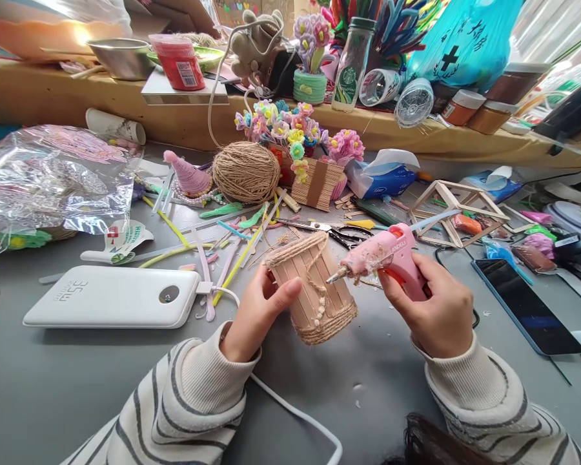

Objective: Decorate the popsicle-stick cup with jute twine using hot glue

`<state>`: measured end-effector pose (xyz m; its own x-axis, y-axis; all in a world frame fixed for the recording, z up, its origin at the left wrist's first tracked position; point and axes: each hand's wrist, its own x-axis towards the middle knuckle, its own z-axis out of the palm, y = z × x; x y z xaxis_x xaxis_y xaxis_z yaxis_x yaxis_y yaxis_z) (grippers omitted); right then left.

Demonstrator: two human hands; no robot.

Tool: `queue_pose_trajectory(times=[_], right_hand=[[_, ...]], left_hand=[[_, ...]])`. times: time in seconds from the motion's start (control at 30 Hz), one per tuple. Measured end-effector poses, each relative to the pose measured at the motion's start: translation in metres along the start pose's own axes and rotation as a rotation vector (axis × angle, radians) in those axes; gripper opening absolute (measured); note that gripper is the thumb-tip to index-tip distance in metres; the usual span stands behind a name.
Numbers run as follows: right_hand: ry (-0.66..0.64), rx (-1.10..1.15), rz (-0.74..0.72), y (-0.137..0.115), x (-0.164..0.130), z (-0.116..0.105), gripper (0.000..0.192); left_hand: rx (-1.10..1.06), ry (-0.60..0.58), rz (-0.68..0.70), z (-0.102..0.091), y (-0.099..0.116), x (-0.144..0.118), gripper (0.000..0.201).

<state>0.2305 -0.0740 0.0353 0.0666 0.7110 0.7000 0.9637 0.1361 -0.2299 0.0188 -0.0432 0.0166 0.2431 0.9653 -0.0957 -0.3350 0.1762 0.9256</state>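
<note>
My left hand (264,307) grips a small wooden-stick cup (290,294) by its left side, thumb on the front, holding it tilted above the table. Jute twine (325,323) wraps its top and bottom ends, and a loose strand with small whitish beads runs down the front. In my right hand (433,303) is a pink hot glue gun (382,255), fingers wrapped round its handle. Its metal nozzle points left, close to the cup's front beside the strand; whether it touches, I cannot tell. Behind the cup lie black-handled scissors (343,236).
To the left lies a white power bank (111,297) with a cable running across the table. A ball of twine (246,171) and craft flowers (295,129) stand behind. A wooden stick frame (458,210) and a phone (527,307) are on the right.
</note>
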Motion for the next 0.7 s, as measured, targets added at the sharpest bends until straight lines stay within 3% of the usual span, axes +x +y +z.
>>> queue_pose_trajectory(times=[0.2, 0.7], right_hand=[[0.055, -0.046, -0.087, 0.0006, -0.0011, 0.0015, 0.034], [0.068, -0.055, -0.136, 0.0016, -0.0016, 0.0003, 0.028]], left_hand=[[0.019, -0.013, -0.009, -0.0013, -0.0006, 0.0005, 0.067], [0.040, -0.022, -0.038, -0.0036, -0.0016, 0.0005, 0.064]])
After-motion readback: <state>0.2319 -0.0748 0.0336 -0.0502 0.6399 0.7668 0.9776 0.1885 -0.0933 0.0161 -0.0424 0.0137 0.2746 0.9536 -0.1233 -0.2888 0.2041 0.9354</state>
